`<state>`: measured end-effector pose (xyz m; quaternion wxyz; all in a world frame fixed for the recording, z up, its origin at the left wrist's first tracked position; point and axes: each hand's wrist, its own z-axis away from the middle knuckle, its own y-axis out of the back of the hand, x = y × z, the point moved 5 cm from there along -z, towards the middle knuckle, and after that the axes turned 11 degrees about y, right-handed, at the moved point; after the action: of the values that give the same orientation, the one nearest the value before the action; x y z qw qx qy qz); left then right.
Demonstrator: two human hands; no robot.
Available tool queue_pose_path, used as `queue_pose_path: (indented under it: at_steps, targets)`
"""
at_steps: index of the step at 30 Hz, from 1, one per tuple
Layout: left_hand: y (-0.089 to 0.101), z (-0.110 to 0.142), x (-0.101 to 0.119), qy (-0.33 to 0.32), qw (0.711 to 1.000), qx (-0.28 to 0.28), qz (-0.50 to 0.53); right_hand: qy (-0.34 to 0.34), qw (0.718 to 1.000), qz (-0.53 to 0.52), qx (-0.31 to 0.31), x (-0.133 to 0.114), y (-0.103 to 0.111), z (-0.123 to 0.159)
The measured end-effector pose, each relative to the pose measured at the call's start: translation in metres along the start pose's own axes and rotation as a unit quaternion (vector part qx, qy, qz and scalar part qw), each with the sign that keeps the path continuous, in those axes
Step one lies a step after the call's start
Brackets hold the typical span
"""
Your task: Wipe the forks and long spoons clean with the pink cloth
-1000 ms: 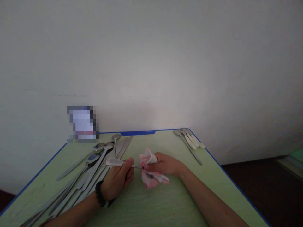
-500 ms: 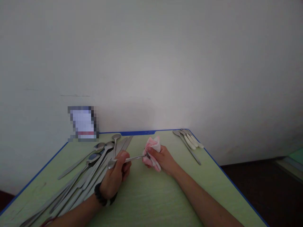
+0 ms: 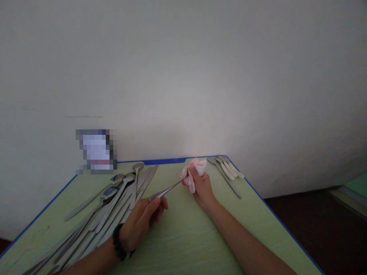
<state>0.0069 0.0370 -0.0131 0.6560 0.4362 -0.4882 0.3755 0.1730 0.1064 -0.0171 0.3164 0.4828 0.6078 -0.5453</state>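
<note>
My left hand [image 3: 145,215], with a dark bead bracelet at the wrist, is closed around one end of a shiny metal spoon [image 3: 169,188]. Its stem slants up to the right, narrowing towards the cloth, and the far end is hidden in the folds. A crumpled pink and white cloth [image 3: 191,179] is pinched in my right hand [image 3: 202,185], wrapped about that end. Both hands are held over the middle of the green table [image 3: 183,244]. Under and beside my left forearm lies a heap of metal spoons and knives [image 3: 109,217].
At the back right lie several utensils with white handles [image 3: 229,172] and one all-metal utensil [image 3: 225,179]. A pixelated upright device [image 3: 97,151] stands at the back left. Behind the blue table edge [image 3: 164,161] rises a pale wall [image 3: 183,84].
My right hand has moved up and right with the cloth. My left hand has turned and lowered slightly, and the spoon slants more steeply. The view has shifted a little.
</note>
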Motion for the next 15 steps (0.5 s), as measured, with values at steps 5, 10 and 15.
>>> queue_pose_path:
  at_steps: [5, 10, 15]
  targets:
    - [0.002, 0.003, 0.001, -0.019, 0.999, 0.005, -0.031, -0.009, 0.999, 0.014, -0.046, -0.001, -0.001, 0.0]
    - [-0.007, 0.004, 0.011, -0.067, 0.972, -0.067, -0.216, -0.024, 0.999, 0.015, -0.034, 0.007, 0.005, -0.002]
    - [-0.018, 0.002, 0.013, -0.066, 0.946, -0.14, -0.283, -0.016, 1.0, -0.013, 0.007, 0.006, 0.005, -0.003]
